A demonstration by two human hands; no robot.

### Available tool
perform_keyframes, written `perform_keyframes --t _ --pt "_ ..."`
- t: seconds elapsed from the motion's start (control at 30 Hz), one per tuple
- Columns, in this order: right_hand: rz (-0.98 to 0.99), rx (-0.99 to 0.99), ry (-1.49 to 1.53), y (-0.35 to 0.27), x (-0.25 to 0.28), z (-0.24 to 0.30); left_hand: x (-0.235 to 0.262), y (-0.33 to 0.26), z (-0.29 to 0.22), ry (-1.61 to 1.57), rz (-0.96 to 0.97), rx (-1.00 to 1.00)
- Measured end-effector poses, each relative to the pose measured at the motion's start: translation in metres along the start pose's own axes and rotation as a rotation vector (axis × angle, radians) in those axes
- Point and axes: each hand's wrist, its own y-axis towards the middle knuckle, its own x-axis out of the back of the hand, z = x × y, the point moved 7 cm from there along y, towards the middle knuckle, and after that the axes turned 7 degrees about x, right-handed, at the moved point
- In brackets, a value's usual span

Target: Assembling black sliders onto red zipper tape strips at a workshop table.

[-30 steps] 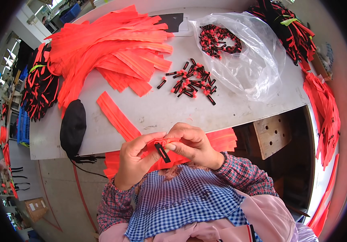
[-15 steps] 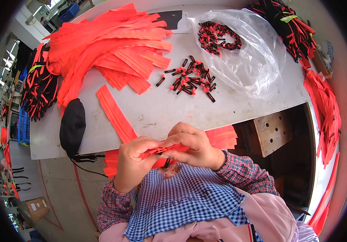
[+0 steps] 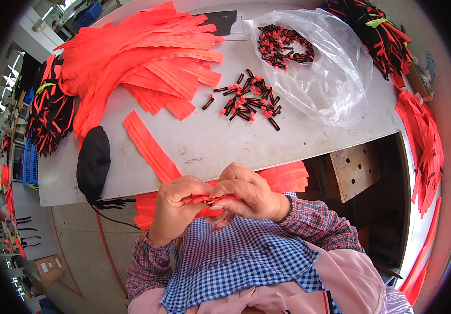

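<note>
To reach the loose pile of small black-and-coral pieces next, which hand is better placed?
Probably the right hand: the loose pile lies almost straight ahead of it. The left hand is farther away, off to the left. Both pinch coral fabric, so either must let go first.

Your tabletop point(image 3: 288, 144) is brightly lit, and the clear bag point(image 3: 335, 97) at far right glints. Your view bends toward black edges.

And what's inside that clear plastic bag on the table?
Inside the clear plastic bag is a heap of small black pieces with red-orange ends. The upper ones show through; those buried beneath are covered, so I can't tell how many there are.
</note>
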Motion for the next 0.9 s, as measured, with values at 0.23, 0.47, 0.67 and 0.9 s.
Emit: perform_keyframes --t 0.23,0.47,0.67,0.9 --pt "0.028 -0.003 0.0 -0.001 0.0 0.0 -0.001 -0.004 -0.006 0.111 -0.03 0.018" --pt "0.006 0.04 -0.017 -0.002 0.003 0.003 -0.003 -0.002 -0.01 0.069 0.007 -0.048" --pt "-0.012 0.073 -0.127 -0.001 0.008 0.007 -0.003 -0.004 -0.011 0.103 -0.026 -0.041" --pt "-0.039 -0.045 -0.047 -0.007 0.014 0.001 -0.003 -0.005 -0.006 0.015 -0.005 0.006"
